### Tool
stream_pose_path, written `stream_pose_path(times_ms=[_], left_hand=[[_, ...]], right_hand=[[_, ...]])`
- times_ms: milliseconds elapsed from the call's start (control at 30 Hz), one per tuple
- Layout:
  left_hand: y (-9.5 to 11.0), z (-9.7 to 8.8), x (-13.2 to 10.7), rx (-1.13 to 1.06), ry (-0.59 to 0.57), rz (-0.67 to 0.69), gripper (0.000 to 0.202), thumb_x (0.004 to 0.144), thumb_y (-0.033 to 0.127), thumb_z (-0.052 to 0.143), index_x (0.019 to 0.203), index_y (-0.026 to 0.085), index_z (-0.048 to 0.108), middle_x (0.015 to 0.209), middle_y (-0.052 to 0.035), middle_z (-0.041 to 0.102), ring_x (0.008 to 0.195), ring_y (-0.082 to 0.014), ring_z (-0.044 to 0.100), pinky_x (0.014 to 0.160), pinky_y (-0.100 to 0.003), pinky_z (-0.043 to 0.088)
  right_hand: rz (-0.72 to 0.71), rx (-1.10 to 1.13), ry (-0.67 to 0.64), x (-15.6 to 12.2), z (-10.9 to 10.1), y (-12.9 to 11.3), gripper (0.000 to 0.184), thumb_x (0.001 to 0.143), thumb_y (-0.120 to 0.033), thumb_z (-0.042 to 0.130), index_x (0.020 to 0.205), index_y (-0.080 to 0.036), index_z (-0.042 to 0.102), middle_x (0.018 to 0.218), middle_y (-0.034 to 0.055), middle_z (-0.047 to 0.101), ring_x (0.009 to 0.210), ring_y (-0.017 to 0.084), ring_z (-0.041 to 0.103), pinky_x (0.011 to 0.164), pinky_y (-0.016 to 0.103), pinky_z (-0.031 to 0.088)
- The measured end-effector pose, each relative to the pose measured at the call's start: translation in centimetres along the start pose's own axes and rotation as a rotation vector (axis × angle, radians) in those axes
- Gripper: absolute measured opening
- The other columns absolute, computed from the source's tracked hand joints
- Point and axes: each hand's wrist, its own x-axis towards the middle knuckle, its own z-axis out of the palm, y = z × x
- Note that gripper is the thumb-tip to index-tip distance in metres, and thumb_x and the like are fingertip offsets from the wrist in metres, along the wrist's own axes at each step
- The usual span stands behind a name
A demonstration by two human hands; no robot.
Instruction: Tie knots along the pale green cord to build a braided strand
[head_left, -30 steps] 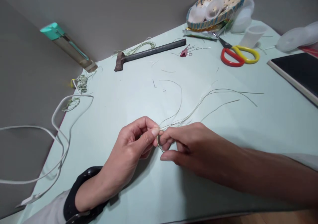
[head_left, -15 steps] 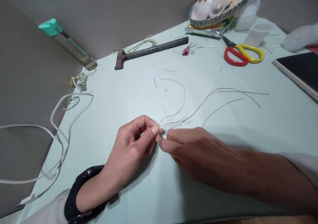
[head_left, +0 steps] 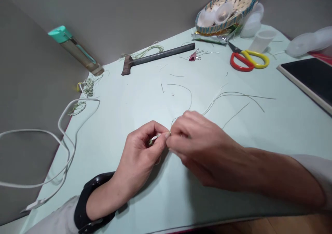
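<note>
My left hand point(head_left: 141, 154), a black watch point(head_left: 94, 203) on its wrist, is closed on a small braided piece point(head_left: 154, 139) of thin green and white strands. Most of that piece is hidden by the fingers. Right against its fingertips, my right hand point(head_left: 204, 146) is closed in a pinch where the strands leave the braid. Which strand sits between those fingers is hidden. Beyond the right hand, long loose strands point(head_left: 233, 94) fan out over the pale table point(head_left: 135, 106).
An axe-like hammer point(head_left: 160, 55) lies at the back before a coil of strands point(head_left: 150, 49). Scissors point(head_left: 242, 62), a binder clip point(head_left: 193, 57) and a phone point(head_left: 311, 76) are to the right. Behind stand a basket point(head_left: 238, 2) and white cups. A bottle point(head_left: 77, 52) and white cable point(head_left: 70, 147) are left.
My right hand has risen and now covers the strands near my left fingertips. More of the braided piece shows in my left hand. The whole view has shifted slightly.
</note>
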Motion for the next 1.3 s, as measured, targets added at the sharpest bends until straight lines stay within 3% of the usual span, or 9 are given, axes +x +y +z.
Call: stream_pose_path(times_ms=[233, 400, 500, 733, 833, 967, 1100, 1167, 1300], left_hand=[[-0.2, -0.2, -0.1, -0.086, -0.055, -0.034, 0.025, 0.091, 0.031, 0.067, 0.072, 0.016, 0.061, 0.060, 0.0054, 0.048, 0.047, -0.0052, 0.033, 0.043, -0.021, 0.025], [-0.6, -0.6, 0.3, -0.155, -0.063, -0.092, 0.027, 0.093, 0.035, 0.066, 0.074, 0.017, 0.064, 0.049, 0.0067, 0.042, 0.045, -0.0059, 0.032, 0.044, -0.019, 0.024], [-0.6, -0.6, 0.3, -0.134, -0.048, -0.107, 0.025, 0.092, 0.038, 0.068, 0.078, 0.017, 0.068, 0.050, 0.0045, 0.050, 0.047, -0.0065, 0.035, 0.045, -0.019, 0.027], [-0.3, -0.2, 0.1, -0.228, -0.069, -0.166, 0.022, 0.091, 0.034, 0.068, 0.077, 0.017, 0.067, 0.044, 0.0085, 0.039, 0.043, -0.0043, 0.028, 0.043, -0.016, 0.023], [-0.4, -0.1, 0.1, -0.223, -0.067, -0.143, 0.023, 0.093, 0.033, 0.067, 0.076, 0.017, 0.063, 0.049, 0.0085, 0.041, 0.043, -0.0038, 0.029, 0.041, -0.015, 0.023], [-0.5, -0.2, 0.1, -0.135, -0.042, -0.073, 0.023, 0.093, 0.032, 0.065, 0.076, 0.017, 0.059, 0.053, 0.0087, 0.043, 0.043, -0.0034, 0.032, 0.041, -0.015, 0.026], [-0.3, -0.2, 0.0, -0.043, -0.052, -0.002, 0.022, 0.093, 0.030, 0.062, 0.075, 0.018, 0.057, 0.052, 0.0097, 0.040, 0.042, -0.0039, 0.031, 0.039, -0.016, 0.026], [-0.3, -0.1, 0.0, 0.034, -0.044, 0.038, 0.020, 0.093, 0.028, 0.060, 0.076, 0.018, 0.058, 0.052, 0.0101, 0.039, 0.042, -0.0042, 0.031, 0.039, -0.017, 0.026], [-0.6, -0.2, -0.1, 0.174, -0.013, 0.143, 0.016, 0.094, 0.022, 0.057, 0.079, 0.018, 0.062, 0.057, 0.0090, 0.042, 0.045, -0.0043, 0.032, 0.042, -0.018, 0.029]], right_hand=[[0.103, 0.097, 0.120, 0.6, -0.5, 1.3, 0.019, 0.095, -0.012, 0.045, 0.082, -0.015, 0.060, 0.110, 0.0124, 0.064, 0.094, 0.019, 0.052, 0.081, 0.033, 0.043], [-0.053, 0.006, 0.029, 0.0, -0.4, 0.8, 0.019, 0.082, -0.007, 0.048, 0.083, -0.017, 0.065, 0.085, 0.0027, 0.060, 0.078, 0.016, 0.043, 0.073, 0.033, 0.033], [-0.142, -0.025, -0.048, -0.1, 0.0, 0.4, 0.021, 0.079, -0.005, 0.046, 0.077, -0.018, 0.063, 0.074, -0.0007, 0.054, 0.071, 0.015, 0.038, 0.068, 0.033, 0.028], [-0.141, -0.026, -0.104, 0.1, 0.6, 0.0, 0.037, 0.093, -0.001, 0.041, 0.064, -0.015, 0.059, 0.063, -0.0035, 0.050, 0.068, 0.012, 0.036, 0.067, 0.032, 0.027], [-0.136, 0.004, -0.088, -0.1, 0.3, 0.0, 0.034, 0.092, -0.001, 0.042, 0.065, -0.016, 0.056, 0.064, -0.0036, 0.047, 0.067, 0.012, 0.035, 0.067, 0.031, 0.028], [-0.035, -0.021, 0.026, -0.1, -0.1, 0.3, 0.019, 0.084, -0.003, 0.046, 0.078, -0.016, 0.058, 0.079, 0.0018, 0.054, 0.075, 0.015, 0.039, 0.071, 0.032, 0.034], [0.083, 0.071, 0.078, 0.2, -0.1, 0.7, 0.019, 0.088, -0.003, 0.044, 0.088, -0.016, 0.057, 0.106, 0.0098, 0.061, 0.097, 0.019, 0.050, 0.084, 0.032, 0.041], [0.132, 0.173, 0.022, 0.3, 0.2, 1.1, 0.017, 0.091, -0.005, 0.043, 0.090, -0.016, 0.056, 0.104, 0.0086, 0.061, 0.096, 0.017, 0.053, 0.083, 0.030, 0.044], [0.240, 0.292, -0.045, 0.0, 0.7, 1.5, 0.013, 0.094, -0.009, 0.043, 0.088, -0.017, 0.051, 0.082, -0.0008, 0.053, 0.068, 0.009, 0.048, 0.063, 0.024, 0.041]])
